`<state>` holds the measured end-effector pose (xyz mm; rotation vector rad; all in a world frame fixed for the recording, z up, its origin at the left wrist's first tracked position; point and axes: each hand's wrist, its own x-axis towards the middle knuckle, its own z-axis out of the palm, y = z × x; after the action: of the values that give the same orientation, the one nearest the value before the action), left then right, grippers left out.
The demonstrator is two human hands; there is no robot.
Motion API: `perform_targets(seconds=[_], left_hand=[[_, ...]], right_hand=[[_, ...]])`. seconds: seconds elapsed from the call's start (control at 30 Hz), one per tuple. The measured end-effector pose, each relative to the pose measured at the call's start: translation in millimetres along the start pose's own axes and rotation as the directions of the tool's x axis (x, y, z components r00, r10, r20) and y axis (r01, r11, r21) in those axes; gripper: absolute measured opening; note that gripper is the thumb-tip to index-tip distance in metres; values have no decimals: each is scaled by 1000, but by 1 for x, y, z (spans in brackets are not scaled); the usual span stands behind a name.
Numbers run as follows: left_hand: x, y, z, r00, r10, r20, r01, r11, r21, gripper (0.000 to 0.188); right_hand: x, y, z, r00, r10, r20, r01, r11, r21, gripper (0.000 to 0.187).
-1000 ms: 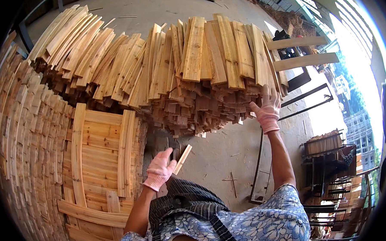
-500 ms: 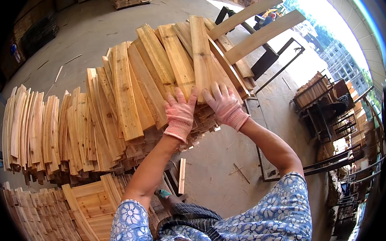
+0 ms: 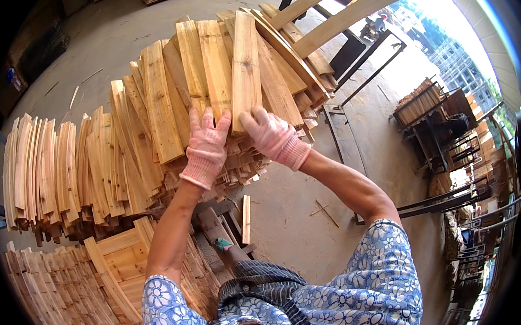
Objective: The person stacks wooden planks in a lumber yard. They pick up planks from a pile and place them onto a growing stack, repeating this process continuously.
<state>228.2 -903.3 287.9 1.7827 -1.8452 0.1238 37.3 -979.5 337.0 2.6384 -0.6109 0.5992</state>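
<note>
My left hand [image 3: 206, 146], in a pink-and-white knitted glove, lies with its fingers stretched over the near ends of two wooden boards [image 3: 214, 60]. Close by, my right hand [image 3: 276, 138] wears a matching glove. Its fingers are bent at the near right corner of a knotty wooden plank [image 3: 245, 70], which lies on top of the pile; its fingertips press on that plank's edge. More loose boards [image 3: 164, 103] lean side by side to the left of my left hand. What the palms touch underneath is hidden.
A long row of stacked slats [image 3: 40, 169] runs off to the left, above a lower wood stack [image 3: 56, 282]. Two boards [image 3: 347, 22] jut out at the far right beside a black metal frame [image 3: 364, 68]. A loaded rack [image 3: 421, 106] stands to the right.
Both hands have shifted left in the picture as the view moved. The knotty plank now sits left of my right hand, whose fingers have gone from spread to bent at its corner.
</note>
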Motion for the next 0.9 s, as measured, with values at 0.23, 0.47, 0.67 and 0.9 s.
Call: perform_targets(seconds=[0.23, 0.47, 0.67, 0.9], left_hand=[[-51, 2, -25, 975, -155, 156, 214, 834, -508, 80], [6, -1, -31, 496, -727, 476, 824, 222, -521, 90], [-49, 1, -26, 504, -675, 539, 796, 121, -593, 110], [-193, 0, 8, 636, -288, 716, 545, -489, -681, 95]], right_hand=[[-34, -30, -51, 913, 316, 257, -402, 591, 700, 82], [64, -39, -14, 393, 746, 537, -917, 272, 293, 92], [43, -81, -29, 441, 673, 594, -896, 363, 255, 96], [-54, -103, -10, 465, 179, 867, -518, -739, 431, 86]])
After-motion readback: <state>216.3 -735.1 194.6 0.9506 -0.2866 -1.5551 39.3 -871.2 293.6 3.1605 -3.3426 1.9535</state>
